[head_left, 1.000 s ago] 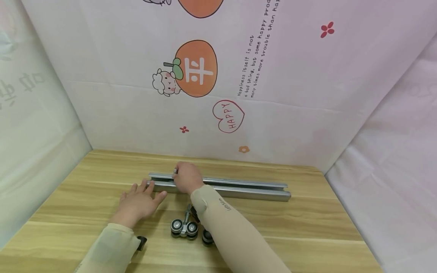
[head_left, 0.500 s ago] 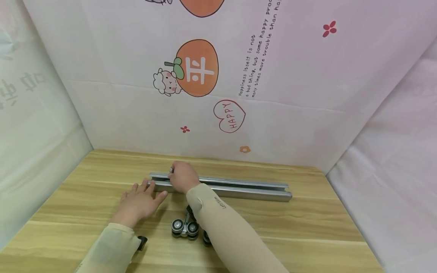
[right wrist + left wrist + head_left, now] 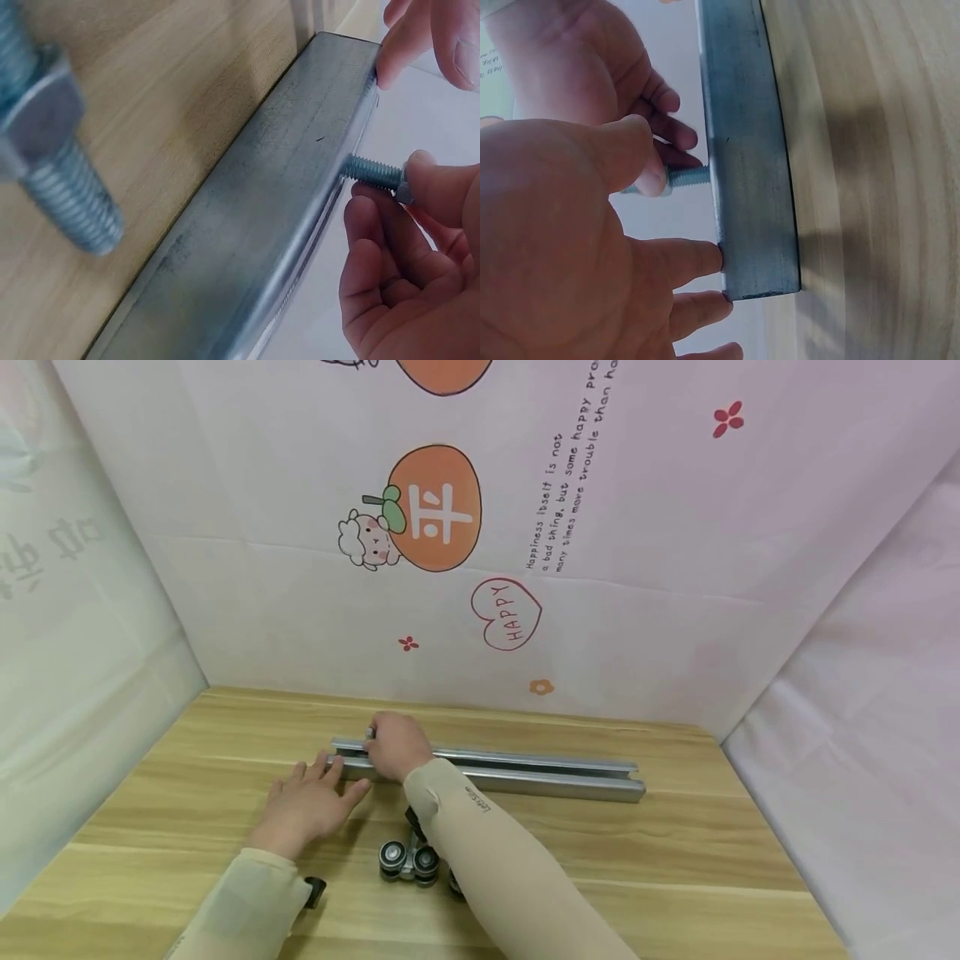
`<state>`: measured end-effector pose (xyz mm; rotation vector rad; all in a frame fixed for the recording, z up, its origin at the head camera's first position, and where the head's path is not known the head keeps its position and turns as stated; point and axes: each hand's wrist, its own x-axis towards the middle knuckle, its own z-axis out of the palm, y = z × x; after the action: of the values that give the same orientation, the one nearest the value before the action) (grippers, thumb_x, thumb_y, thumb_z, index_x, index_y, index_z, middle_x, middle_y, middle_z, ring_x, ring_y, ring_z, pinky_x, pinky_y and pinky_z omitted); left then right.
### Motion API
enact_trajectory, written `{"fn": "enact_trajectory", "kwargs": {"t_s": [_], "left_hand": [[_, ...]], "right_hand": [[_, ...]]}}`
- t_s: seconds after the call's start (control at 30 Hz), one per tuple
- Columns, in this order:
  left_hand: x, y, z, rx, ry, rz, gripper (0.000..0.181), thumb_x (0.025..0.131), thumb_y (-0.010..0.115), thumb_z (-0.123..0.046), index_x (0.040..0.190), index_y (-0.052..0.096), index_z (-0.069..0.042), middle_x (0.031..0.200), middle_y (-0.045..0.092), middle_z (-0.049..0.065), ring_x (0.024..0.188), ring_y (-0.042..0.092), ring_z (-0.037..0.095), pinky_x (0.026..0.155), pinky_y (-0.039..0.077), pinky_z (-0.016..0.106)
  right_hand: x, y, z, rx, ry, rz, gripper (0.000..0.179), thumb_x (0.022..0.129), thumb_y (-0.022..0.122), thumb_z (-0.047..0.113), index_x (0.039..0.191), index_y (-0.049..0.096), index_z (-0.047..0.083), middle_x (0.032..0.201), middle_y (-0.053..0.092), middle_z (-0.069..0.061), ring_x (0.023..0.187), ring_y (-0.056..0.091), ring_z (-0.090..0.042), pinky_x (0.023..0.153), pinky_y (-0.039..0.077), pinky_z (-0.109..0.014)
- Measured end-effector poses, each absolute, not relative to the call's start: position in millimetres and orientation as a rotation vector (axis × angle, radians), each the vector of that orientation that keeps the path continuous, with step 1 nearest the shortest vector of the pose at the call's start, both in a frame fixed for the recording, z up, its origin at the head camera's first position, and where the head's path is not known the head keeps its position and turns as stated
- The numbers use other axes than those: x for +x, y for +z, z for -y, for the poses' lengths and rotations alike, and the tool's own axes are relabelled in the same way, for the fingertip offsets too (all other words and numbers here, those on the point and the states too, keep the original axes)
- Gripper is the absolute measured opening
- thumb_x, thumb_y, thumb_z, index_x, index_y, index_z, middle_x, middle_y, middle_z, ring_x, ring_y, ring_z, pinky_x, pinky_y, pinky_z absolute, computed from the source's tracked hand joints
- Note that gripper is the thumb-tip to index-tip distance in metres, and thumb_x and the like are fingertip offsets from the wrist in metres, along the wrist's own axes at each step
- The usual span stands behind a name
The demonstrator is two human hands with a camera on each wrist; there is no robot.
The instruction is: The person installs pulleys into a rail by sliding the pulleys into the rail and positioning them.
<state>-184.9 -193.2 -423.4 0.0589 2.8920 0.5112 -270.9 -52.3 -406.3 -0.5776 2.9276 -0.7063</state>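
A grey metal channel rail (image 3: 555, 783) lies on the wooden table, its slot facing up. Out of the slot stands a threaded bolt (image 3: 375, 172) with a nut (image 3: 405, 191) on it; its lower end is hidden inside the rail. My right hand (image 3: 401, 747) pinches the bolt at the nut between thumb and fingers, near the rail's left end. My left hand (image 3: 303, 806) is spread flat, its straight fingertips touching the rail's left end.
A roller trolley (image 3: 408, 860) with several wheels and a bolt lies in front of the rail. Beside it, a second trolley (image 3: 454, 885) is mostly covered by my right sleeve (image 3: 495, 852). A printed white cloth (image 3: 637, 660) hangs behind the table.
My right hand has slid left along the rail with the bolt, closer to my left hand. The left hand has stayed at the rail's end.
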Motion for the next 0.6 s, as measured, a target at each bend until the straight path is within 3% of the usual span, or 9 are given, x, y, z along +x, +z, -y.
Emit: {"fn": "enact_trajectory", "kwargs": {"t_s": [0.1,0.23,0.4,0.6], "left_hand": [[-188,-424,195,0.092,0.487,-2.904,0.089,0.100,0.031,-0.066,0.153,0.030,0.004,0.158,0.015,0.031,0.138,0.012,0.061,0.105,0.010,0.075],[-191,-424,199,0.120,0.495,-2.926,0.086,0.100,0.039,-0.063,0.151,0.034,0.006,0.155,0.022,0.034,0.136,0.016,0.063,0.103,0.015,0.076],[-196,-423,201,0.152,0.619,-2.929,0.082,0.101,0.046,-0.055,0.147,0.036,0.012,0.150,0.027,0.038,0.134,0.025,0.060,0.103,0.023,0.072],[-206,-426,208,0.158,0.794,-2.925,0.085,0.101,0.049,-0.054,0.147,0.030,0.015,0.147,0.029,0.040,0.132,0.030,0.059,0.104,0.026,0.069]], "right_hand": [[-271,-406,41,-0.632,-0.649,-2.910,0.033,0.099,0.065,0.030,0.127,0.064,0.013,0.117,0.067,0.004,0.103,0.062,-0.011,0.088,0.050,-0.029],[-272,-401,13,-0.702,-0.588,-2.846,0.056,0.099,0.065,0.029,0.147,0.047,0.007,0.144,0.053,-0.006,0.130,0.050,-0.021,0.106,0.039,-0.035],[-270,-390,-45,-0.767,-0.596,-2.790,0.050,0.100,0.063,0.021,0.143,0.049,0.000,0.140,0.055,-0.015,0.127,0.052,-0.029,0.104,0.042,-0.041],[-261,-379,-113,-0.742,-0.684,-2.837,0.043,0.099,0.064,0.020,0.136,0.056,-0.001,0.132,0.060,-0.016,0.119,0.058,-0.031,0.098,0.047,-0.044]]}}
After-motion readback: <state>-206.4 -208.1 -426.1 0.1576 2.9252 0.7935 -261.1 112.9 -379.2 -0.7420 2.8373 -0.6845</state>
